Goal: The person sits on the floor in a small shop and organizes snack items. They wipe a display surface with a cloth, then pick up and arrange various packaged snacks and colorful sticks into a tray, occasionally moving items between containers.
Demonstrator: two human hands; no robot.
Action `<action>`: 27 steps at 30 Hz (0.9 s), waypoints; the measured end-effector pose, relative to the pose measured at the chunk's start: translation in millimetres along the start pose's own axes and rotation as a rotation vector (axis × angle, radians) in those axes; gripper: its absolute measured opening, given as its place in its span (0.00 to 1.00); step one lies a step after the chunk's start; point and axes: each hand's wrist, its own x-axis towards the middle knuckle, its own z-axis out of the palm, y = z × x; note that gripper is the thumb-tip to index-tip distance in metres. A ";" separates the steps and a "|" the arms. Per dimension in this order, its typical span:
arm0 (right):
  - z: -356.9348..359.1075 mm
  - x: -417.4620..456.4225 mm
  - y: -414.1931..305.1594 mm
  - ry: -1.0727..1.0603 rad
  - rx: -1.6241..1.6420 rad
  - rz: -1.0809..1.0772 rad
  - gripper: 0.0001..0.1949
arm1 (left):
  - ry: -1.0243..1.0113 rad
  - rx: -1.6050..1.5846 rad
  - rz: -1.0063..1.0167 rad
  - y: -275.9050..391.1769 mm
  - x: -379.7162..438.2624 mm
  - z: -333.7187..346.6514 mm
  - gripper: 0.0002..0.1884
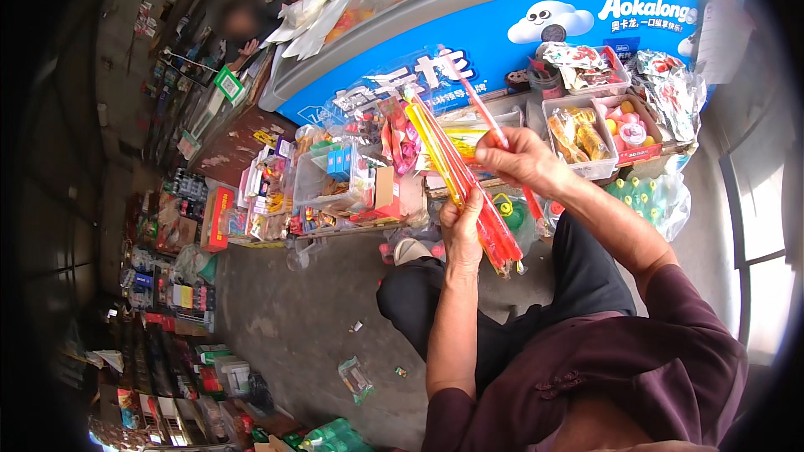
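Note:
My left hand [461, 226] is closed around a bundle of long, thin plastic-wrapped sticks [455, 169], red and yellow, held slanting over my lap. To its right, my right hand [518, 160] grips one separate long pinkish-red wrapped stick [474, 97], whose lower end hangs below the fist. What the sticks contain cannot be told. Behind both hands, a low stand carries packaged goods, including a clear tub of yellow-wrapped packets [579, 132] near my right hand and a carton of pink and yellow items [628, 125].
A blue-fronted freezer [553, 31] stands behind the goods. Left are a clear plastic bin [326, 182] and a red box [218, 220]. Bottles in plastic wrap [650, 198] lie at right. A person [242, 22] is behind the counter. An empty-looking wrapper [355, 380] lies on the floor.

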 end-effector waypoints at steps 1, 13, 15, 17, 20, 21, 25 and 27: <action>7.8 -1.6 -3.1 -0.016 -0.038 -0.016 0.10 | -0.011 0.011 -0.003 0.8 -0.8 3.7 0.09; 14.0 1.5 20.4 -0.056 -0.139 -0.100 0.12 | -0.010 0.041 0.061 2.3 2.0 7.1 0.17; 16.0 0.0 18.1 -0.070 -0.082 -0.078 0.13 | -0.014 0.006 0.042 3.5 2.1 5.7 0.17; 17.0 -1.1 16.9 -0.075 -0.030 -0.048 0.13 | 0.008 -0.013 0.046 6.6 1.6 10.5 0.17; 14.5 -1.6 20.6 -0.084 -0.005 -0.041 0.12 | 0.003 -0.023 0.050 6.5 2.4 14.3 0.17; 13.2 -1.5 21.4 -0.086 -0.001 -0.037 0.12 | -0.005 -0.022 0.050 6.4 2.7 14.1 0.17; 7.3 -0.1 28.6 -0.124 0.069 -0.031 0.12 | -0.041 -0.084 0.012 3.3 1.2 11.2 0.16; 5.4 1.1 32.5 -0.123 0.091 -0.032 0.12 | -0.039 -0.072 0.003 6.1 0.4 14.7 0.16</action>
